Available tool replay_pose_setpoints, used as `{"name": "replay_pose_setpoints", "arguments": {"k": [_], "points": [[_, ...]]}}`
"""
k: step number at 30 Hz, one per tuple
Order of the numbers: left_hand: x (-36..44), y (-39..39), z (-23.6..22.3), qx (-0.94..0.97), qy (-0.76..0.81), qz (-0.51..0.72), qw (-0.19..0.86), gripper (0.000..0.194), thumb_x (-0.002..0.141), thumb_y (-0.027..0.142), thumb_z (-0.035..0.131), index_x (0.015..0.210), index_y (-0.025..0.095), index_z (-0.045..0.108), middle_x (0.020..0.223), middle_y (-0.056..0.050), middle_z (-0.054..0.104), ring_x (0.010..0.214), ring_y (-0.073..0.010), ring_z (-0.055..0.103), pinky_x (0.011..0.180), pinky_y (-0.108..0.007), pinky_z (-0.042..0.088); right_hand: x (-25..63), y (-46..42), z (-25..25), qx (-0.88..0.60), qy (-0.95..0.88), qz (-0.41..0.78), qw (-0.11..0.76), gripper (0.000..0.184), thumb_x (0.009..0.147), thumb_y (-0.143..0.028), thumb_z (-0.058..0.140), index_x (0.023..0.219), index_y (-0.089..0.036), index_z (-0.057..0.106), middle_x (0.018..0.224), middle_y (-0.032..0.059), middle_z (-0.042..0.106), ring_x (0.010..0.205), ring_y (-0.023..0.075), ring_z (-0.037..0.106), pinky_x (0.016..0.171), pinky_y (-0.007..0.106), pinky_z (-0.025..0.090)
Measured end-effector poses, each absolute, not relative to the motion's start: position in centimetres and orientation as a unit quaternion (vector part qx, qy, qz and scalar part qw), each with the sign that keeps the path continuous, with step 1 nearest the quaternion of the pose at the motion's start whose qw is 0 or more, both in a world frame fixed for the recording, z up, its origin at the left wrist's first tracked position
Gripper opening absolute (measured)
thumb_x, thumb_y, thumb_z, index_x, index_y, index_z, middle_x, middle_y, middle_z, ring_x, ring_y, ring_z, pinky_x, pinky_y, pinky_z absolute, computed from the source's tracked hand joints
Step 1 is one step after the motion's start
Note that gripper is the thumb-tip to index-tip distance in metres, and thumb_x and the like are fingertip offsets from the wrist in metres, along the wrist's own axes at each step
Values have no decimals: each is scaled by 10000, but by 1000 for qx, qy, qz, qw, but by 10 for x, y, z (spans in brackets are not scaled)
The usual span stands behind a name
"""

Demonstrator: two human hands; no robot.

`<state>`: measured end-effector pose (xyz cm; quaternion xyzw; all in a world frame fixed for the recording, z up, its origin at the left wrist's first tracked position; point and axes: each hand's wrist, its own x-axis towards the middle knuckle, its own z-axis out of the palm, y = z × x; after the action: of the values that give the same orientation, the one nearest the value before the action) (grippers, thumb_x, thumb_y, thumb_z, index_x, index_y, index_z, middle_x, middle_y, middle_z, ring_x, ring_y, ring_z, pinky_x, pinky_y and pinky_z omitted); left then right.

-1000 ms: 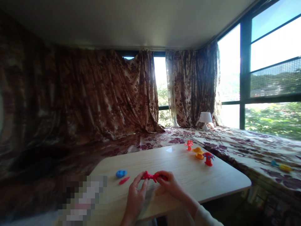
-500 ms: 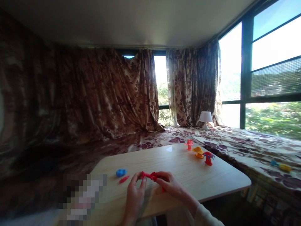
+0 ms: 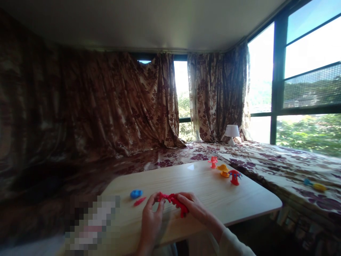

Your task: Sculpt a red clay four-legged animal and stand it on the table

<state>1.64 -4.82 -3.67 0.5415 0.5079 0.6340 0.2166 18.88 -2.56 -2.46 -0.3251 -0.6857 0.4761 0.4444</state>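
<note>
A bumpy, long red toy piece [image 3: 181,207] is held over the near part of the wooden table; its exact kind I cannot make out. My left hand [image 3: 152,217] pinches its thin left end between thumb and fingers. At the thicker right part, my right hand [image 3: 194,206] grips it with the thumb on top, and the lower end sticks out below the fingers. Left of my left hand lie a slim red piece [image 3: 139,201] and a rounded blue piece [image 3: 136,193], both on the tabletop.
The light wooden table [image 3: 207,195] carries three small figures on its far right: pink [image 3: 213,162], yellow-orange [image 3: 223,170], and red with blue [image 3: 234,177]. A floral-covered ledge [image 3: 255,153] runs behind, with a white lamp [image 3: 232,131] and a blue-and-yellow toy [image 3: 318,186].
The thicker right part of the red piece now angles downward and shows more fully. My right hand's grip has shifted along it, while my left hand keeps its pinch. The view has moved slightly.
</note>
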Motion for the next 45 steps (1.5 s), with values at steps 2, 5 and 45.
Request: {"name": "replay_pose_setpoints", "arguments": {"k": [2,5,45], "points": [[16,-49,-37,540,508,636,213,387,680,450,619,930,157,661,963,-129,708,969,-311,631,946,-475,440,187,-24,-27,-325,-687,475,444,443,854,-517,518,850,-123,721,668,11,631,511,96,522,443,199,429],[16,-49,-36,538,506,640,211,379,674,450,622,916,161,665,963,-127,710,972,-314,631,945,-480,440,185,-20,-33,-330,-691,469,441,367,850,-456,582,876,-113,712,597,-27,594,468,75,497,426,189,411],[14,-48,-39,537,471,647,267,371,697,449,646,927,161,681,990,-110,725,978,-285,645,909,-429,478,185,-8,-47,-313,-727,432,433,167,920,-288,592,942,-127,629,803,-13,650,635,112,629,582,260,537]]}}
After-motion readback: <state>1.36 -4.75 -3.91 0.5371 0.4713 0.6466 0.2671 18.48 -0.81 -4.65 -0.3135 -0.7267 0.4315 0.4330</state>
